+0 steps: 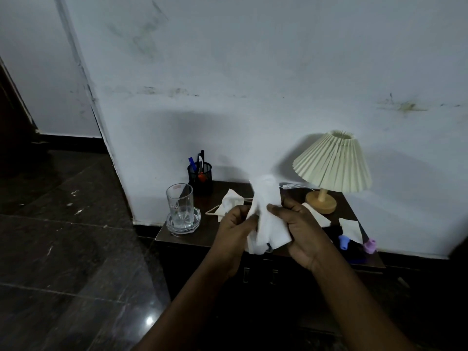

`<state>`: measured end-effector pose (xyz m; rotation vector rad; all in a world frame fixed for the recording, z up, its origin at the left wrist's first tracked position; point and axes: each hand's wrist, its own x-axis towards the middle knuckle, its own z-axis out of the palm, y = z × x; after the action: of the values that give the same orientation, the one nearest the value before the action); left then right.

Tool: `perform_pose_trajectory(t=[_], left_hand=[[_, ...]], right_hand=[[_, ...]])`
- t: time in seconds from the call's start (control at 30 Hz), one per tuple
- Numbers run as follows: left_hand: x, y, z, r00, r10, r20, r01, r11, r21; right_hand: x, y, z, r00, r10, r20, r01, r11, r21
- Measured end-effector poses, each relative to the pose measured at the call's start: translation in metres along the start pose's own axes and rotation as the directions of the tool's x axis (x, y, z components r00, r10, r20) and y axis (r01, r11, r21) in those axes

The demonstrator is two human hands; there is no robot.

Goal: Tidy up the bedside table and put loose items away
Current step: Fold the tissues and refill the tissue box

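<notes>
Both my hands hold a white tissue (268, 211) above the dark wooden bedside table (202, 236). My left hand (234, 231) pinches its left edge and my right hand (301, 229) grips its right side. The tissue stands up between them, blurred at the top. More crumpled white tissues lie on the table: one (229, 201) behind my left hand, one (317, 215) beside the lamp base, one (350, 228) at the right. A small blue piece (344, 242) and a small purple piece (369, 245) sit near the right front corner.
A clear glass (179, 201) stands on a glass coaster (183, 221) at the table's left end. A black mesh pen holder (200, 177) with pens is at the back. A pleated cream lamp (333, 164) with a wooden base stands at the right. Dark drawers sit below the tabletop.
</notes>
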<state>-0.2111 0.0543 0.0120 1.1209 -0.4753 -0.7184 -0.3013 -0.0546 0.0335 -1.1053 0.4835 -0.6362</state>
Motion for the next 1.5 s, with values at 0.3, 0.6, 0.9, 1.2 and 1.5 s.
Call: perform_pose_trajectory(t=[0.3, 0.6, 0.9, 1.2, 1.5], left_hand=[[0.007, 0.010, -0.015, 0.988, -0.051, -0.148, 0.035, 0.994, -0.105], [0.008, 0.009, -0.011, 0.986, -0.013, -0.169, 0.005, 0.999, -0.048], [0.008, 0.012, -0.012, 0.977, -0.093, -0.190, 0.070, 0.989, -0.127], [0.009, 0.019, -0.028, 0.964, -0.256, 0.071, 0.238, 0.715, -0.658], [0.005, 0.016, -0.024, 0.955, -0.215, 0.203, 0.294, 0.618, -0.729]], right_hand=[[0.012, -0.011, -0.022, 0.979, 0.202, 0.005, -0.179, 0.854, 0.488], [-0.002, -0.008, -0.003, 0.980, 0.195, 0.028, -0.186, 0.872, 0.453], [-0.005, -0.013, 0.000, 0.975, 0.220, 0.037, -0.212, 0.863, 0.459], [-0.005, -0.026, -0.012, 0.986, 0.135, 0.103, -0.168, 0.852, 0.496], [-0.005, -0.012, 0.000, 0.999, -0.022, 0.033, 0.023, 0.999, -0.030]])
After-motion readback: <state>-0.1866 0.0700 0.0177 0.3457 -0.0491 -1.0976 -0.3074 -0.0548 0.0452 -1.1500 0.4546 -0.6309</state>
